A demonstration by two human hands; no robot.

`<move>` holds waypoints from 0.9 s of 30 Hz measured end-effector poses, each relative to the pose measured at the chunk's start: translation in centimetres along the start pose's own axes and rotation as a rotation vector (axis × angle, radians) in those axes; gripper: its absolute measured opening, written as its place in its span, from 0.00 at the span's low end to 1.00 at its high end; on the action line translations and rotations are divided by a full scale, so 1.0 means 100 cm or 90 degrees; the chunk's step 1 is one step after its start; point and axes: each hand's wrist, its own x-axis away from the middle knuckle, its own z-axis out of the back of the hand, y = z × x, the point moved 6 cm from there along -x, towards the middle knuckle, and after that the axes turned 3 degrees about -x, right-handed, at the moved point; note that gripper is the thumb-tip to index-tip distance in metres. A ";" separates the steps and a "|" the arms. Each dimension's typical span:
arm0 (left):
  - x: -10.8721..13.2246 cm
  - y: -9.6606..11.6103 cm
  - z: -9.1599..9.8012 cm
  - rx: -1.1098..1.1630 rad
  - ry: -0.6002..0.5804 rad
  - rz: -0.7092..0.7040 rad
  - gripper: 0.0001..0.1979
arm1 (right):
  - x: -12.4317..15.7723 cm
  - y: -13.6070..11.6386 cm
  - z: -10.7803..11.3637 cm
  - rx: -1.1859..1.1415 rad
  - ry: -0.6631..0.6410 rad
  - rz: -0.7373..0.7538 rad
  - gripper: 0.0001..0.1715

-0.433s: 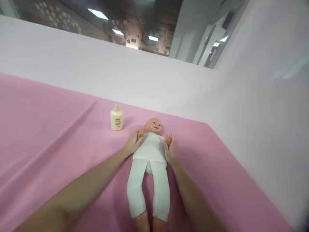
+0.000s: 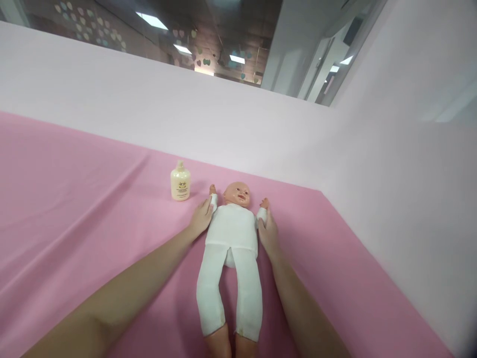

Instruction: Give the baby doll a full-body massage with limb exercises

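Baby doll (image 2: 231, 233) lying face up on the pink sheet (image 2: 74, 209) that covers the worktop, head toward the white wall (image 2: 149, 104), legs toward the viewer. It wears a white bodysuit and white leggings; head, small hands and feet are bare, glossy and plastic-looking. Judged from the slack, slightly creased cloth of trunk and legs, the body is probably soft-stuffed and light, while the head and extremities look rigid and smooth. The limbs would likely flop if lifted by one end, so the trunk under the arms, or the sleeved upper arms, appear the surest places to take hold; the bare plastic parts look more slippery.

The doll's arms are raised to either side of its head. The left hand (image 2: 200, 219) lies against the doll's arm on the viewer's left, fingers curled lightly around the white sleeve. The right hand (image 2: 268, 231) rests against the other arm, fingers together and wrapped about the sleeve just below the doll's small hand. Both forearms run in from the lower edge, flanking the doll's legs.

A small cream bottle (image 2: 180, 184) with a printed label stands upright on the sheet, near the doll's head and apart from both hands.
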 end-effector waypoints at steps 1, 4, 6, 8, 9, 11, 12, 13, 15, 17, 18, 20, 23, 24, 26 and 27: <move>0.000 -0.001 0.001 -0.025 -0.007 0.019 0.31 | 0.000 0.002 0.001 -0.006 0.002 -0.038 0.42; 0.000 0.000 0.004 -0.065 -0.009 0.034 0.28 | 0.000 0.005 0.001 -0.009 -0.007 -0.135 0.41; 0.000 0.000 0.005 -0.065 -0.009 0.030 0.27 | 0.001 0.005 0.001 -0.018 -0.012 -0.152 0.40; -0.001 -0.001 0.004 -0.038 -0.011 0.028 0.26 | 0.000 0.004 0.001 -0.045 -0.008 -0.139 0.39; -0.001 -0.002 0.004 -0.015 -0.009 0.027 0.26 | 0.000 0.004 0.002 -0.063 -0.001 -0.131 0.39; -0.001 -0.003 0.004 0.042 0.008 0.021 0.27 | 0.000 0.004 0.004 -0.100 0.030 -0.112 0.39; -0.001 -0.003 0.005 0.068 0.024 0.018 0.28 | 0.000 0.003 0.006 -0.116 0.055 -0.093 0.39; -0.001 -0.002 0.006 0.090 0.040 0.011 0.29 | 0.000 0.002 0.008 -0.128 0.085 -0.065 0.39; 0.001 0.005 0.010 0.119 0.067 -0.022 0.32 | 0.003 -0.005 0.013 -0.130 0.142 0.018 0.37; 0.004 0.016 0.014 0.128 0.089 -0.088 0.31 | 0.007 -0.016 0.016 -0.102 0.168 0.111 0.35; 0.007 0.023 0.017 0.123 0.099 -0.129 0.29 | 0.010 -0.022 0.016 -0.082 0.167 0.155 0.33; 0.015 0.038 0.019 0.102 0.093 -0.222 0.24 | 0.016 -0.036 0.013 -0.048 0.140 0.245 0.29; 0.028 0.060 0.015 0.065 0.013 -0.369 0.19 | 0.024 -0.055 0.005 -0.023 0.055 0.362 0.27; 0.032 0.065 0.013 0.058 -0.012 -0.409 0.19 | 0.026 -0.060 0.002 -0.018 0.024 0.390 0.27; 0.037 0.071 0.012 0.048 -0.030 -0.451 0.18 | 0.029 -0.067 -0.003 -0.012 -0.019 0.422 0.27; 0.038 0.072 0.012 0.045 -0.028 -0.455 0.17 | 0.029 -0.068 -0.004 -0.012 -0.027 0.425 0.27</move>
